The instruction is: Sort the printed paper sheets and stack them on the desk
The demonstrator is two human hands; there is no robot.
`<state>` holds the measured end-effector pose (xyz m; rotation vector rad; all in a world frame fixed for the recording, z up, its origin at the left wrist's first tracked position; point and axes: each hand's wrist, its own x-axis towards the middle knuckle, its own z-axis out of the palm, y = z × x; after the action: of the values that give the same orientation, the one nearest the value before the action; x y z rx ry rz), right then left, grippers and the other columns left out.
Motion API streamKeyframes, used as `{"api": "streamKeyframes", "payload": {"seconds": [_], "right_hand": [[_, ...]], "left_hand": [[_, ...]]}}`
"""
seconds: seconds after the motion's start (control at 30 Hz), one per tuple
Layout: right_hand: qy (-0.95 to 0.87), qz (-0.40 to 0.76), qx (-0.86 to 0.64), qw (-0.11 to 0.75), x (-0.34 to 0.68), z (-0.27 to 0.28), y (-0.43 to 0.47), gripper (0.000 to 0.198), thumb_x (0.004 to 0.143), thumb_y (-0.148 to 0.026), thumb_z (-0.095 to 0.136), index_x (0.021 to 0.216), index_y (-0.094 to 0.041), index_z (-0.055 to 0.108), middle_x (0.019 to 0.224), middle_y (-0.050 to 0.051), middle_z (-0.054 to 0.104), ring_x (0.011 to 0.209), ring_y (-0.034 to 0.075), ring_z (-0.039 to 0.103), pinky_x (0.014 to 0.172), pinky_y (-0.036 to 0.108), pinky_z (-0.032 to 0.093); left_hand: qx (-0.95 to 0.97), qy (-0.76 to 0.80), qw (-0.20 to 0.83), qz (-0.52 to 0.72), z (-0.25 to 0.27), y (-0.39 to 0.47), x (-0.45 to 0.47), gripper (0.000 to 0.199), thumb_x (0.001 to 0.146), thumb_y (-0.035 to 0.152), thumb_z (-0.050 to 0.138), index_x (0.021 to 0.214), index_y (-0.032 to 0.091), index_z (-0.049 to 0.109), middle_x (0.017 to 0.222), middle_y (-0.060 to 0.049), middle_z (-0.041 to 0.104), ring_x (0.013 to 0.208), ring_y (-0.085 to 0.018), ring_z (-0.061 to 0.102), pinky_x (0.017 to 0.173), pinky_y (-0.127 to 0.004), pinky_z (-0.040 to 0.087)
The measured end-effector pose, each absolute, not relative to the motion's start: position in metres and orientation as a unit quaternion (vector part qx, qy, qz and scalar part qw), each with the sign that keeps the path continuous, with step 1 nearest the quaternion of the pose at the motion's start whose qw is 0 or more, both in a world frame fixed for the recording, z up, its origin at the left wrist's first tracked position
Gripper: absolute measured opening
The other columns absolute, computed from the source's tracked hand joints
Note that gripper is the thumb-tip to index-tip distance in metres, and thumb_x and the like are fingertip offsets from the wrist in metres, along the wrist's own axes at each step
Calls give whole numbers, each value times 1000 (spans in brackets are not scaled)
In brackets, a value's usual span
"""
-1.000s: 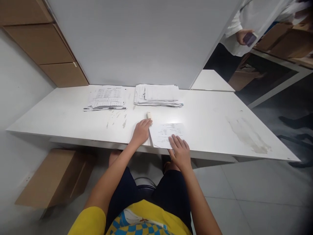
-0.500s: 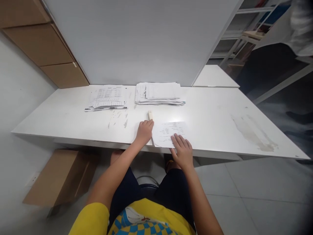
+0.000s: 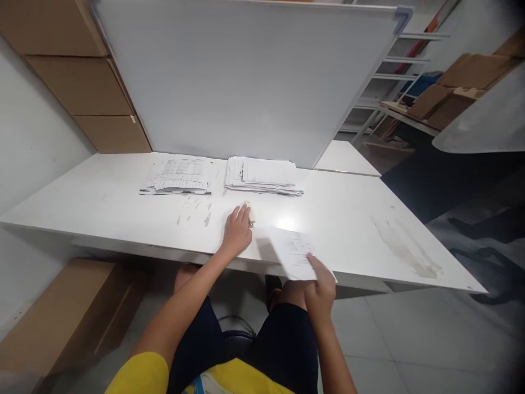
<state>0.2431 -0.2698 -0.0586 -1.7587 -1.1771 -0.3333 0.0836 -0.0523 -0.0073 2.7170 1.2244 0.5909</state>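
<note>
My right hand (image 3: 322, 279) grips the near right edge of a printed paper sheet (image 3: 293, 251), thumb on top. The sheet is lifted and tilted at the table's front edge, slightly blurred, its shadow falling to the left. My left hand (image 3: 238, 232) rests on the white table (image 3: 348, 219), fingers stretched forward and apart. Its fingertips touch the left side of a small cream stapler-like tool (image 3: 251, 213), which lies on the table partly covered by the fingers.
Two paper stacks, one on the left (image 3: 176, 175) and one in the middle (image 3: 266, 174), lie before a whiteboard (image 3: 246, 82). Cardboard boxes (image 3: 110, 131) stand at the left; another box (image 3: 69, 306) is below. At right, a stain (image 3: 406, 246) marks the table.
My right hand has taken hold of the sheet and raised it off the table, away from the cream tool. My left hand has shifted its fingers forward along the tool. The view has tilted up.
</note>
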Motion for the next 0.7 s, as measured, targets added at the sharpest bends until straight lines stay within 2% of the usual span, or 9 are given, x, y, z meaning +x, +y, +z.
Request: {"api": "streamKeyframes", "payload": {"seconds": [0.1, 0.17, 0.27, 0.37, 0.43, 0.5, 0.6, 0.7], "right_hand": [[-236, -138, -727, 630, 252, -46, -249, 47, 94, -43, 43, 118, -10, 65, 108, 14, 70, 105, 34, 64, 83, 47, 56], [-124, -161, -695, 690, 264, -34, -220, 54, 93, -52, 45, 113, -6, 65, 101, 16, 69, 99, 35, 65, 77, 46, 57], [-129, -196, -667, 707, 286, -12, -158, 57, 95, -50, 42, 122, -3, 58, 115, 21, 64, 110, 35, 61, 90, 47, 53], [-299, -207, -699, 616, 306, 8, -84, 49, 96, -35, 37, 131, -4, 52, 126, 21, 60, 126, 34, 50, 106, 53, 40], [-455, -201, -717, 489, 315, 16, -36, 49, 92, -20, 33, 137, -10, 49, 138, 18, 53, 136, 30, 39, 113, 52, 29], [-562, -173, -732, 346, 318, 15, 5, 55, 89, -13, 31, 142, -15, 46, 149, 13, 44, 142, 26, 30, 116, 50, 22], [-594, -81, -775, 199, 318, -2, 47, 55, 92, -25, 32, 146, -13, 41, 155, 13, 36, 144, 27, 27, 116, 49, 20], [-582, -24, -797, 160, 321, -25, 63, 70, 93, -51, 33, 149, -10, 35, 158, 14, 29, 145, 29, 24, 117, 50, 17]], "left_hand": [[872, 463, 70, 140, -15, -44, 89, 64, 91, 28, 37, 150, 7, 29, 158, -13, 28, 149, -32, 15, 120, -49, 18], [871, 472, 74, 117, -18, -40, 91, 62, 93, 32, 33, 150, 7, 30, 159, -13, 27, 150, -32, 11, 121, -51, 14], [873, 469, 75, 107, -20, -40, 91, 62, 94, 34, 31, 150, 8, 32, 160, -12, 24, 150, -31, 8, 121, -52, 12], [872, 472, 79, 106, -18, -41, 89, 62, 94, 34, 30, 149, 7, 33, 160, -12, 25, 150, -31, 10, 121, -52, 12], [870, 475, 83, 104, -17, -42, 88, 62, 93, 34, 31, 149, 8, 33, 159, -12, 25, 149, -31, 13, 122, -51, 11], [868, 477, 87, 104, -16, -43, 87, 62, 93, 33, 31, 149, 7, 33, 159, -12, 26, 149, -30, 14, 122, -51, 11], [867, 479, 89, 107, -16, -45, 86, 63, 92, 32, 32, 149, 7, 33, 159, -12, 26, 149, -29, 14, 122, -50, 11], [866, 480, 95, 106, -17, -47, 86, 63, 92, 32, 32, 150, 8, 32, 160, -11, 25, 149, -28, 14, 122, -50, 12]]}}
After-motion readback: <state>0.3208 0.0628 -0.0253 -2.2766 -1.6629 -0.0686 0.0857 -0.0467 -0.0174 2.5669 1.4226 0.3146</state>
